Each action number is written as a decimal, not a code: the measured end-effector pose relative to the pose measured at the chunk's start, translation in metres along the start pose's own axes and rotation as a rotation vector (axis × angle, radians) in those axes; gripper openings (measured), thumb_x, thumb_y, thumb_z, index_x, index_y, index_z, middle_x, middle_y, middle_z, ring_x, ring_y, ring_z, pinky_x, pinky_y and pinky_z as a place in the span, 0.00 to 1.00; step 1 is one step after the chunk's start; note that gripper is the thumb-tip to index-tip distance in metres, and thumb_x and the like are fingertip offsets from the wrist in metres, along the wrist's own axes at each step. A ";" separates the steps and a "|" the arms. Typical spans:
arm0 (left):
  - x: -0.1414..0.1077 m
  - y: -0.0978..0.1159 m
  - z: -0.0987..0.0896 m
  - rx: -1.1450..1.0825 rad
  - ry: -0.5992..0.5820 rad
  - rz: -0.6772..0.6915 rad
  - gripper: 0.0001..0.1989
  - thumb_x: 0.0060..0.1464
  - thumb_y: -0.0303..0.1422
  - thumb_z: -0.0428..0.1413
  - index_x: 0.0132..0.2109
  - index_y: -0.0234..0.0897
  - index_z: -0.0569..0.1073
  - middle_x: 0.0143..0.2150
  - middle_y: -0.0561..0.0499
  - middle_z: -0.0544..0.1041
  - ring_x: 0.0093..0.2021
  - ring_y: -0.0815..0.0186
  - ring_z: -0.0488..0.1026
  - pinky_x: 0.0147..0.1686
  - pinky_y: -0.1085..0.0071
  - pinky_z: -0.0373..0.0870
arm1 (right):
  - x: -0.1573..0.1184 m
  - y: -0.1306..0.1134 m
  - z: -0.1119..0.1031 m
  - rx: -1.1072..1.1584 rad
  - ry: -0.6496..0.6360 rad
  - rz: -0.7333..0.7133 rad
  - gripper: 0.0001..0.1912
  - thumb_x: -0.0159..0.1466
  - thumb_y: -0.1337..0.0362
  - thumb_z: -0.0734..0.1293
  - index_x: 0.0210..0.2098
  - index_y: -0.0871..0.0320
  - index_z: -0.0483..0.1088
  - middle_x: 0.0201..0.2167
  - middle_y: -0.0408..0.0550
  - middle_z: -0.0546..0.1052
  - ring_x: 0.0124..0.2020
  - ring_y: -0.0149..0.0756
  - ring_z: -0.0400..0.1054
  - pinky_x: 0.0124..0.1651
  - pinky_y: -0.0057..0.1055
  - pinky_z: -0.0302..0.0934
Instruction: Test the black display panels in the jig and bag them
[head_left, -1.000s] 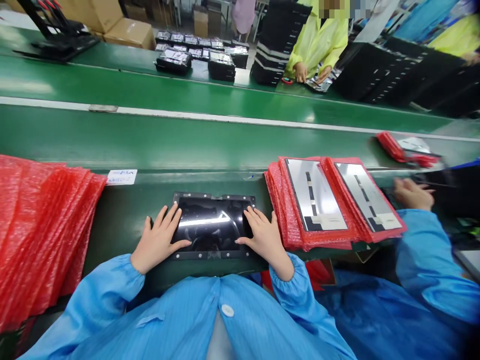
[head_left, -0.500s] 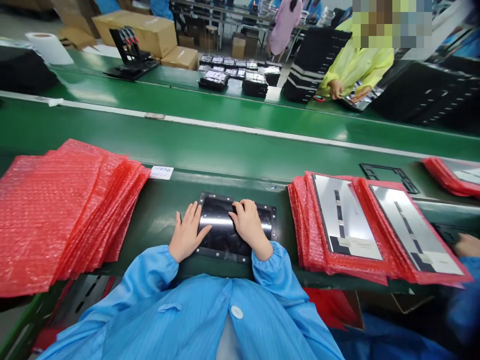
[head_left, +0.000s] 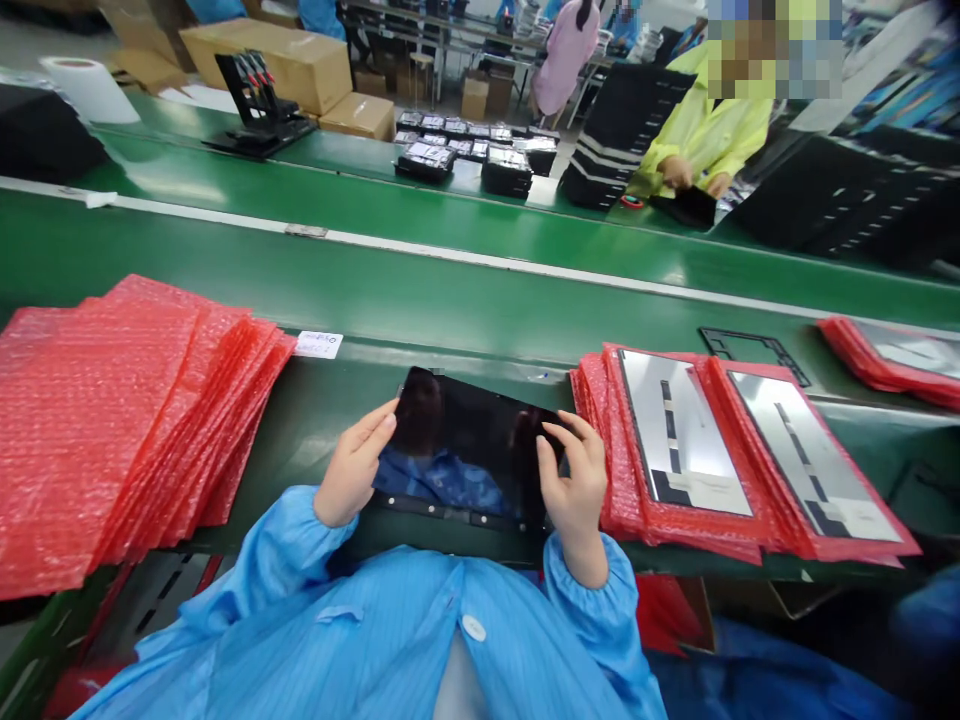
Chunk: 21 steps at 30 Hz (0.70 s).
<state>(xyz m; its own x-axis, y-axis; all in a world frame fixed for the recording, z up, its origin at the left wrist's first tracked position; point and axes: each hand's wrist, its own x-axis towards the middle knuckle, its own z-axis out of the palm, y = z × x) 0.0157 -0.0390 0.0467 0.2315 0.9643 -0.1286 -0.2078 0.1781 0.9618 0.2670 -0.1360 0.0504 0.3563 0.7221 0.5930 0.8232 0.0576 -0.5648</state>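
My left grip [head_left: 356, 462] grasps the dark panel [head_left: 472, 430] by its left edge. My right grip [head_left: 576, 480] curls at its right edge — whether clasping, I cannot tell.

Location: factory assembly floor, electronics. Indicators: long green table [head_left: 435, 295]; dark screen [head_left: 469, 430] near silver-backed panels [head_left: 686, 432] on red bubble-wrap sleeves [head_left: 628, 480]; tall stack of black trays [head_left: 624, 130]; worker [head_left: 731, 130] in yellow smock across table; cardboard boxes [head_left: 274, 65], rows of flat units [head_left: 508, 170] at rear.
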 end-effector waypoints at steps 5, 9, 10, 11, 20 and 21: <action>0.017 0.007 -0.012 -0.176 0.099 -0.056 0.27 0.52 0.40 0.63 0.58 0.38 0.72 0.54 0.44 0.76 0.58 0.52 0.69 0.59 0.55 0.66 | -0.018 0.009 -0.025 0.198 -0.123 0.355 0.22 0.65 0.54 0.65 0.54 0.59 0.69 0.46 0.56 0.76 0.46 0.45 0.72 0.48 0.43 0.69; 0.027 0.008 -0.019 -0.206 0.117 -0.068 0.25 0.51 0.39 0.64 0.56 0.41 0.73 0.52 0.47 0.78 0.56 0.53 0.71 0.56 0.58 0.71 | -0.026 -0.003 -0.032 0.440 -0.472 0.417 0.19 0.66 0.52 0.64 0.49 0.58 0.73 0.40 0.50 0.79 0.40 0.43 0.75 0.42 0.37 0.71; 0.028 0.007 -0.020 -0.203 0.123 -0.070 0.24 0.51 0.39 0.63 0.55 0.42 0.74 0.52 0.48 0.78 0.56 0.53 0.72 0.55 0.58 0.72 | -0.026 -0.008 -0.033 0.477 -0.509 0.418 0.18 0.67 0.52 0.63 0.48 0.58 0.72 0.39 0.49 0.80 0.39 0.42 0.76 0.40 0.35 0.71; 0.029 0.007 -0.020 -0.199 0.127 -0.070 0.23 0.51 0.38 0.63 0.55 0.42 0.74 0.52 0.49 0.77 0.56 0.53 0.71 0.54 0.59 0.73 | -0.026 -0.013 -0.033 0.496 -0.524 0.424 0.16 0.68 0.53 0.63 0.46 0.57 0.72 0.37 0.47 0.80 0.37 0.41 0.76 0.37 0.33 0.70; 0.029 0.008 -0.019 -0.178 0.106 -0.045 0.22 0.54 0.39 0.61 0.56 0.45 0.73 0.56 0.50 0.75 0.60 0.51 0.67 0.55 0.56 0.73 | -0.030 -0.028 -0.030 0.477 -0.457 0.413 0.16 0.70 0.56 0.60 0.27 0.55 0.65 0.29 0.43 0.81 0.32 0.36 0.76 0.33 0.27 0.64; 0.029 0.008 -0.018 -0.183 0.105 -0.041 0.23 0.53 0.39 0.61 0.56 0.44 0.73 0.56 0.50 0.75 0.60 0.50 0.67 0.55 0.55 0.73 | -0.031 -0.027 -0.029 0.476 -0.443 0.420 0.17 0.71 0.57 0.60 0.26 0.55 0.63 0.28 0.43 0.80 0.31 0.36 0.76 0.31 0.26 0.63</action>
<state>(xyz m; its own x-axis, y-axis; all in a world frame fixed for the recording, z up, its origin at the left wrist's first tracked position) 0.0033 -0.0056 0.0465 0.1447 0.9690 -0.2002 -0.3715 0.2407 0.8967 0.2467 -0.1799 0.0639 0.3038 0.9516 0.0464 0.3441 -0.0642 -0.9367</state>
